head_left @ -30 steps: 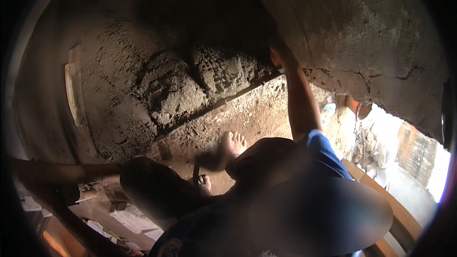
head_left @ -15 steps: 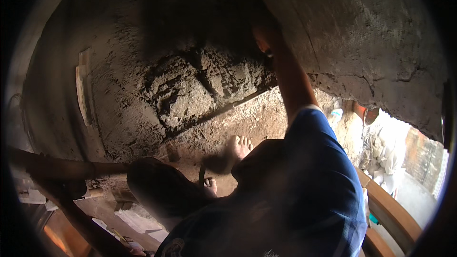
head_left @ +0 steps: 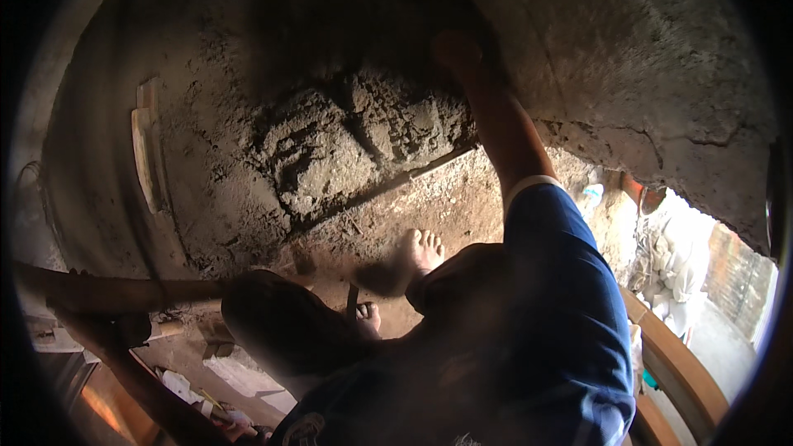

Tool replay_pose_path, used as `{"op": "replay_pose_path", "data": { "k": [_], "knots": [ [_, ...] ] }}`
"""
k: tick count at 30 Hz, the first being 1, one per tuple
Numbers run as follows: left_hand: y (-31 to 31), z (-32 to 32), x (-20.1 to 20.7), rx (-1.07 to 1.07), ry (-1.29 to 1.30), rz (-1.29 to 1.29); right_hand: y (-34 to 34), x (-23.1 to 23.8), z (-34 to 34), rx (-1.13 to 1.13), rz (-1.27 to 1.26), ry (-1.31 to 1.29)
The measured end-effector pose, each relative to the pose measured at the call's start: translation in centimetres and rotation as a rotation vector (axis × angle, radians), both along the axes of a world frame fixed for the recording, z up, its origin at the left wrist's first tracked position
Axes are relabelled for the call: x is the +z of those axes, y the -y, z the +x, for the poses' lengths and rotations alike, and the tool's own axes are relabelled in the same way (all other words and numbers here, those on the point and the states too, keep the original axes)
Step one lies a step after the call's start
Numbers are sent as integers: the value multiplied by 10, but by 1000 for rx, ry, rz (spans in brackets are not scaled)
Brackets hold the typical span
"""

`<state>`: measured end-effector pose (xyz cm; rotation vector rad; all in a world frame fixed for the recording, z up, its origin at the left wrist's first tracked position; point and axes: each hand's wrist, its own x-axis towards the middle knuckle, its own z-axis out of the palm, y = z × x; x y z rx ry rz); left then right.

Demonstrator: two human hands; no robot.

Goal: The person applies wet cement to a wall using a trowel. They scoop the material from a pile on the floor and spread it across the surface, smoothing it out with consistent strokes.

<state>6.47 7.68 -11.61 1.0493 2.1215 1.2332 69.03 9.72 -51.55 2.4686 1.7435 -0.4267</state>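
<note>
The mud [head_left: 326, 157], grey-brown and lumpy with deep furrows, lies left of the right hand [head_left: 456, 49] and a little nearer the body. The hand reaches into deep shadow just beyond the mud; I cannot tell whether its fingers are spread or closed, or whether they hold or touch anything. A thin strip [head_left: 443, 163] runs along the mud's near edge, between the hand and the feet. Right of the hand rises a grey wall [head_left: 644, 58], cracked across its lower part. Well to the hand's left, a piece of wood [head_left: 144, 157] stands out pale on the darker surface.

Nearer the body than the hand is sunlit ground [head_left: 421, 206], then the bare toes of the right foot [head_left: 426, 249] and, further back, the left foot [head_left: 369, 314]. The blue sleeve [head_left: 562, 272] lies behind the hand. At far left a bent arm [head_left: 124, 289] ends by the left knee [head_left: 277, 310]; the left hand cannot be made out.

Right of the hand and closer to the body, whitish bundles [head_left: 677, 256] sit in bright light, with a curved beam [head_left: 681, 363] below them.
</note>
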Motion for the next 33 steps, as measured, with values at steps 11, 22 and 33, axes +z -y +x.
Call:
{"op": "replay_pose_path", "data": {
  "k": [11,22,33],
  "knots": [
    [4,-34,-6,-139,-190,15,-41,-11,39,-197,-36,-60],
    [9,-36,-8,-191,-344,29,68,45,42,-948,-175,-668],
    [1,-91,-13,-354,-728,20,110,50,-36,-532,-400,-895]
  ]
}}
